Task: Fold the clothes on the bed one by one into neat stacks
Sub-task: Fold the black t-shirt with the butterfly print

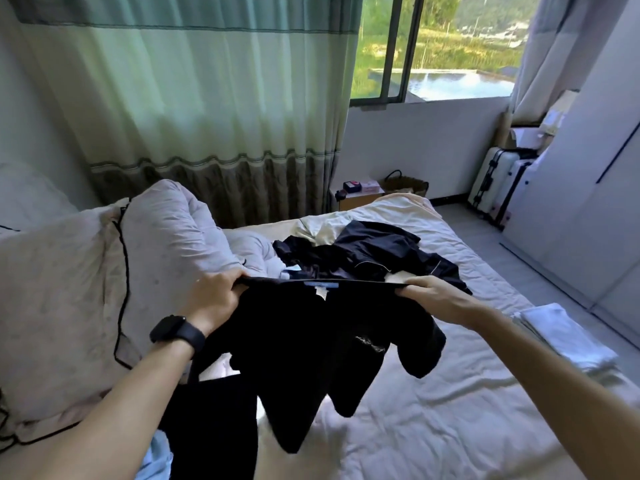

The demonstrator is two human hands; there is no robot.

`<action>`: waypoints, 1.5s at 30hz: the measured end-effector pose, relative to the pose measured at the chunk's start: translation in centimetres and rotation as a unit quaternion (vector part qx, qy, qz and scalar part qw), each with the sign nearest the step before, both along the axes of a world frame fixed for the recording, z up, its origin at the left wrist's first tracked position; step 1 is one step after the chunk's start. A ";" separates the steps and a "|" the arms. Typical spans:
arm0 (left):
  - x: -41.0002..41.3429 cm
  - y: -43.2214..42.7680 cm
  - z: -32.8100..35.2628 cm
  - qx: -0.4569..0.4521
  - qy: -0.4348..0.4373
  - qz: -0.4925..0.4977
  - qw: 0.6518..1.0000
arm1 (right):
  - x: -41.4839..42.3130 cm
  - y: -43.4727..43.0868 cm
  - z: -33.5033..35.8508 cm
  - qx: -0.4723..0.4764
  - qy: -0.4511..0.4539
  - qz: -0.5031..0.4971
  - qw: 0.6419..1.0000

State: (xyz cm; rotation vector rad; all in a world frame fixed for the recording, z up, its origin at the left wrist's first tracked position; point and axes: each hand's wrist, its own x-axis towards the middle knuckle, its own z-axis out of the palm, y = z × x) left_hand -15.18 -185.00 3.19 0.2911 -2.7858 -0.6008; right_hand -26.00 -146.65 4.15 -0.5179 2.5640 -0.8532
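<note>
Hanging between the two hands, a black garment (pixel 304 358) is stretched taut along its top edge, above the bed (pixel 450 427). The left hand (pixel 216 299), a dark watch (pixel 176 332) on its wrist, curls its fingers round one end of that edge. The right hand (pixel 429 297) pinches the other end, and the two hands are wide apart. The cloth droops below them in loose folds. Just beyond the hands lies a heap of dark clothes (pixel 374 254) on the sheet. Out past the right forearm sits a folded white stack (pixel 568 337); off to the left hand's side, a bunched pale quilt (pixel 173 230).
</note>
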 end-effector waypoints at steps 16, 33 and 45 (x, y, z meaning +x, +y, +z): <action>8.3 7.0 -0.4 0.104 0.132 0.098 0.981 | 4.3 10.1 -0.4 -0.145 0.180 -0.099 0.968; 24.8 24.6 -6.3 0.200 0.132 0.241 0.940 | 14.8 23.3 -10.1 -0.196 0.270 -0.209 0.919; 19.1 19.3 -2.5 0.297 0.102 0.194 0.929 | 7.7 19.0 -7.2 -0.187 0.347 -0.192 0.899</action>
